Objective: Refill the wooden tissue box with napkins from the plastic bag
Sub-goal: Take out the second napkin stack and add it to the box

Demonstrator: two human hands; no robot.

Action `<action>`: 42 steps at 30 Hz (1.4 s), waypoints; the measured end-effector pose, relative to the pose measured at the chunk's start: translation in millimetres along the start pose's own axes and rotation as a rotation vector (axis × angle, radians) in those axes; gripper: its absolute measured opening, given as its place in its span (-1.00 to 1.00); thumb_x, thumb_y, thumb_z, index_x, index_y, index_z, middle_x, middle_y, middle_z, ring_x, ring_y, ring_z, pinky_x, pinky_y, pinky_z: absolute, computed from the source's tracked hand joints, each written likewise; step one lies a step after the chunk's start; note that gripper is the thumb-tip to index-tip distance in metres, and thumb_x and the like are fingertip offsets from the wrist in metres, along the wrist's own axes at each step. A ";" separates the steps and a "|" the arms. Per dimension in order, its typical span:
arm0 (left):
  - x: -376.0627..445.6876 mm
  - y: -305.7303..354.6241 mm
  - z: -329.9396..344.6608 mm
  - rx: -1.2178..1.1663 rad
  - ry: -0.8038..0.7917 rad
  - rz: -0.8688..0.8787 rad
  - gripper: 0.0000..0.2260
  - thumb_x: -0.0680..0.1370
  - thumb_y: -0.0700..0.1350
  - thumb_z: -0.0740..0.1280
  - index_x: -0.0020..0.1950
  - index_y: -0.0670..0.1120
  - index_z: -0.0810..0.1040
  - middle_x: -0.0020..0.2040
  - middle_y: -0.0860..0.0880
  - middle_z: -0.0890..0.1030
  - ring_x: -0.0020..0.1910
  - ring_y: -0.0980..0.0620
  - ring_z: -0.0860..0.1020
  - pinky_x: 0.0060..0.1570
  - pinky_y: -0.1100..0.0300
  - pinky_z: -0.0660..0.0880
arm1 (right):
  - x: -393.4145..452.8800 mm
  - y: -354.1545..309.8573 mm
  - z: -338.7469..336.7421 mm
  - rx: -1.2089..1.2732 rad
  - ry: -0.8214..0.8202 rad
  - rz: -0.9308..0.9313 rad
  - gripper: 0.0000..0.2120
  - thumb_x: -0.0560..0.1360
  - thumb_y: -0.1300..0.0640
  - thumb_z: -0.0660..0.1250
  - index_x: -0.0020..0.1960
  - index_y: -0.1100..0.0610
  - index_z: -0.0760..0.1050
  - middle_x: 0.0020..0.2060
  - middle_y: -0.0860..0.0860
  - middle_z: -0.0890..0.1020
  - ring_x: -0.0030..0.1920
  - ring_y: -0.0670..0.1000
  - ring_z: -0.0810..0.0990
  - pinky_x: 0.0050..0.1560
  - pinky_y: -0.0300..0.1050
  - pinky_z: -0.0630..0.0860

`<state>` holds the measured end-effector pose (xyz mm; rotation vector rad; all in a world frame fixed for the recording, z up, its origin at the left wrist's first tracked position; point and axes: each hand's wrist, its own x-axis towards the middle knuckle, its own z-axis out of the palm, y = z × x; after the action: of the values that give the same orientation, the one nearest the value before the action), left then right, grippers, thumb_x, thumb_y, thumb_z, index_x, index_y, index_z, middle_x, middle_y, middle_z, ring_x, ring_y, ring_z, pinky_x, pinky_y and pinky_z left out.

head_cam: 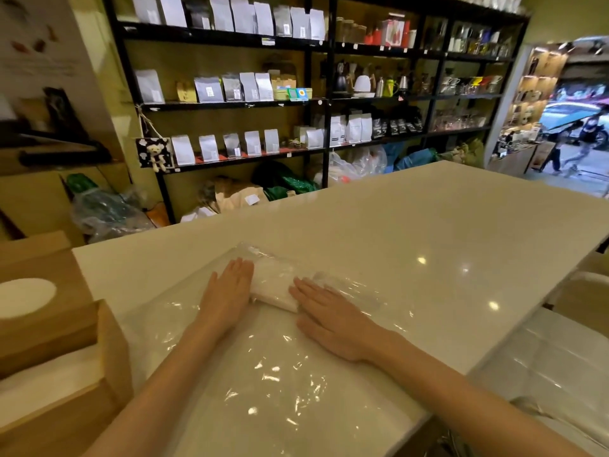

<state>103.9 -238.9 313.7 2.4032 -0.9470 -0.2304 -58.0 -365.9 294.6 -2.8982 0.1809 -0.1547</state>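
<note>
I see my left hand (227,288) and right hand (329,315) lying flat with fingers spread, holding nothing, pressing either side of one napkin stack (275,286) inside one clear plastic bag (263,367) on the white counter (428,232). At near left sits one wooden box (108,351), open and showing white napkins, its lid (49,285) behind it. I judge refilling partly done.

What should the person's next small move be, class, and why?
Probably close both flat hands, left hand and right hand, onto the napkin stack and draw it out of the plastic bag; the wooden tissue box waits at left.
</note>
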 end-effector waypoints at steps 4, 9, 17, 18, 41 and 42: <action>-0.9 -4.4 -0.6 -0.141 -0.018 -0.019 -0.58 0.63 -0.04 -0.15 0.49 -0.05 0.11 0.52 0.00 0.13 0.52 0.04 0.03 0.47 0.10 -0.17 | 18.8 -4.7 5.7 -0.025 0.044 0.011 -0.14 0.32 -0.35 -0.40 0.50 0.05 -0.06 0.53 -0.04 -0.04 0.48 -0.16 -0.17 0.43 -0.12 -0.31; -6.3 0.3 -0.8 -0.233 -0.046 -0.051 -0.56 0.63 0.03 -0.16 0.48 -0.01 0.17 0.52 0.03 0.15 0.52 0.01 0.01 0.45 0.15 -0.16 | 20.2 3.6 13.2 -0.021 0.025 0.053 -0.31 0.45 -0.31 -0.30 0.50 -0.03 -0.04 0.51 -0.05 0.11 0.48 -0.20 -0.08 0.50 0.05 -0.21; 8.5 -15.2 8.4 0.185 -0.077 0.046 -0.58 0.62 -0.13 -0.18 0.48 -0.14 0.09 0.52 -0.13 0.16 0.50 -0.06 0.11 0.47 -0.04 -0.08 | -44.1 -2.8 -9.0 0.009 -0.009 0.098 -0.23 0.37 -0.33 -0.33 0.50 -0.02 -0.03 0.52 -0.09 0.01 0.48 -0.21 -0.13 0.46 -0.07 -0.30; 8.7 -15.3 8.5 0.255 -0.090 0.060 -0.58 0.62 -0.15 -0.17 0.49 -0.15 0.04 0.52 -0.14 0.13 0.51 -0.07 0.09 0.46 -0.06 -0.07 | -53.8 -2.1 -10.0 0.009 -0.023 0.108 -0.25 0.40 -0.33 -0.31 0.50 -0.02 -0.05 0.52 -0.10 -0.01 0.46 -0.24 -0.17 0.46 -0.07 -0.30; -26.4 43.6 68.8 0.251 -0.334 0.522 -0.57 0.63 -0.15 -0.16 0.52 -0.04 -0.02 0.56 0.02 -0.04 0.53 0.09 -0.08 0.46 0.09 -0.20 | -184.5 -4.0 -4.2 -0.223 0.231 0.107 -0.39 0.39 -0.02 0.23 0.42 -0.02 0.20 0.39 -0.07 0.39 0.42 -0.12 0.23 0.46 0.15 -0.01; -26.8 44.6 69.0 0.278 -0.328 0.527 -0.57 0.63 -0.14 -0.15 0.52 -0.05 -0.03 0.56 0.02 -0.05 0.53 0.10 -0.09 0.46 0.08 -0.19 | -185.9 -2.9 -3.1 -0.253 0.272 0.096 -0.43 0.39 0.00 0.26 0.38 -0.02 0.26 0.33 -0.07 0.47 0.37 -0.11 0.31 0.45 0.15 0.12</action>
<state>34.6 -277.0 279.0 2.2866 -1.8256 -0.3142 -241.6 -338.8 281.5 -3.0984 0.4136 -0.5474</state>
